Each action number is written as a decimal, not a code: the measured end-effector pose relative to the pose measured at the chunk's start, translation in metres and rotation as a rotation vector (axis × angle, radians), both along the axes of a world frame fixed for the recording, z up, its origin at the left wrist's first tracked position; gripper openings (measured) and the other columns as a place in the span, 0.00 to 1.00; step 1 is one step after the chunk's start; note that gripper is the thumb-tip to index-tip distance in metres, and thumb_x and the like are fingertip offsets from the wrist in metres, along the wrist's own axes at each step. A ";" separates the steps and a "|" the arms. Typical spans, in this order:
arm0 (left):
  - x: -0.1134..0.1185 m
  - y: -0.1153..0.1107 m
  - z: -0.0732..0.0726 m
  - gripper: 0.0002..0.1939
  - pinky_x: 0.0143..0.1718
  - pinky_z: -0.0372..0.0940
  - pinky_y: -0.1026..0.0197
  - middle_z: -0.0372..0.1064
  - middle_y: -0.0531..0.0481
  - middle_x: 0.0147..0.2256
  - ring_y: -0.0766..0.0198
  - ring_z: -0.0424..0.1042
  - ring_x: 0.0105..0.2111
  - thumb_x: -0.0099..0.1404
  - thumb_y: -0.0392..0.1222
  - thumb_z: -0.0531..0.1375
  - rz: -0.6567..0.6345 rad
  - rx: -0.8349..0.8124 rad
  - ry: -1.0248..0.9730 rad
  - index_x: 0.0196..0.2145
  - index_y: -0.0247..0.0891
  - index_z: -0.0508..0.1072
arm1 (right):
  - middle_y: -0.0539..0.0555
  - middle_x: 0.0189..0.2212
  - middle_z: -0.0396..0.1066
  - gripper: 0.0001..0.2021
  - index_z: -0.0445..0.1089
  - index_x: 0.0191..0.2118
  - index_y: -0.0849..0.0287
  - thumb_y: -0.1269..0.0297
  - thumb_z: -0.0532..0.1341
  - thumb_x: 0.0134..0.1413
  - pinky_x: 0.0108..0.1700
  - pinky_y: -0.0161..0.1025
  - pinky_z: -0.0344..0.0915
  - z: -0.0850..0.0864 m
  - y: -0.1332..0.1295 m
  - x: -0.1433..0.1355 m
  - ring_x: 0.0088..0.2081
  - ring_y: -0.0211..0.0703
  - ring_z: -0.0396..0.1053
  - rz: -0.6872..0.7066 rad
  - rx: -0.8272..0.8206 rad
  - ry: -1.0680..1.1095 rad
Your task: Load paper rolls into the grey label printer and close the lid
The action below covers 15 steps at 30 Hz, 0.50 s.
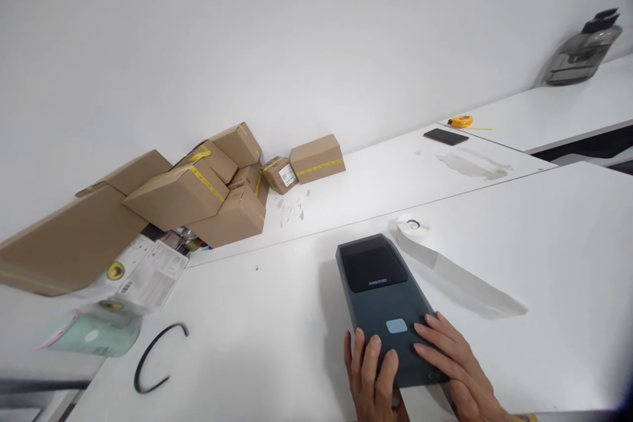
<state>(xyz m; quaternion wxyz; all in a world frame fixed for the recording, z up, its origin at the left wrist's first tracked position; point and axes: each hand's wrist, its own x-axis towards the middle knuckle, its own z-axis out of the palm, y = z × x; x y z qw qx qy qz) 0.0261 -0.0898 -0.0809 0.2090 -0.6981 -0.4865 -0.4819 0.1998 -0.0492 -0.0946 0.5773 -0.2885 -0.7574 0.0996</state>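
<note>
A dark blue-grey box-shaped device (380,310) with a black glossy panel and a pale blue button is between my hands at the near side of the white table. The fingers of my left hand (370,372) curl over its lower left edge, the thumb mostly hidden. On the other side, my right hand (457,366) grips the lower right edge, two fingers resting on the top face beside the button. Whether the device's far end touches the table I cannot tell. Just beyond it lies a roll of white labels (410,227), its strip (462,280) unwound toward the right.
Several cardboard boxes (178,194) are piled at the back left. In front of them lie a printed white packet (151,277), a green pouch (96,333) and a black curved band (143,359). Farther right are a phone (446,136), a yellow tape measure (461,121) and a bottle (578,56).
</note>
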 end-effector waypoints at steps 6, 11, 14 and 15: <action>0.020 -0.017 0.015 0.16 0.55 0.63 0.46 0.75 0.45 0.38 0.56 0.72 0.46 0.73 0.47 0.50 0.073 0.106 -0.125 0.37 0.44 0.76 | 0.56 0.58 0.70 0.24 0.70 0.58 0.56 0.57 0.43 0.71 0.66 0.58 0.57 0.018 -0.003 0.004 0.64 0.54 0.62 0.027 -0.091 0.023; 0.026 -0.024 0.025 0.10 0.46 0.62 0.55 0.69 0.53 0.23 0.64 0.66 0.29 0.65 0.36 0.61 0.011 0.033 -0.070 0.26 0.45 0.76 | 0.57 0.55 0.73 0.24 0.71 0.57 0.53 0.56 0.42 0.71 0.62 0.60 0.63 0.023 -0.004 0.006 0.61 0.56 0.66 0.007 -0.106 -0.016; 0.027 -0.026 0.022 0.08 0.41 0.62 0.57 0.67 0.53 0.21 0.64 0.65 0.26 0.63 0.37 0.62 -0.014 -0.022 -0.042 0.26 0.45 0.76 | 0.56 0.54 0.74 0.23 0.72 0.55 0.52 0.57 0.43 0.70 0.59 0.58 0.66 0.026 -0.001 0.009 0.59 0.56 0.68 -0.013 -0.068 -0.037; 0.028 -0.026 0.019 0.08 0.40 0.62 0.58 0.67 0.53 0.21 0.64 0.65 0.25 0.63 0.37 0.61 -0.013 -0.027 -0.050 0.26 0.44 0.76 | 0.55 0.54 0.74 0.22 0.72 0.55 0.52 0.57 0.44 0.70 0.58 0.57 0.67 0.028 0.000 0.009 0.58 0.55 0.68 -0.016 -0.060 -0.046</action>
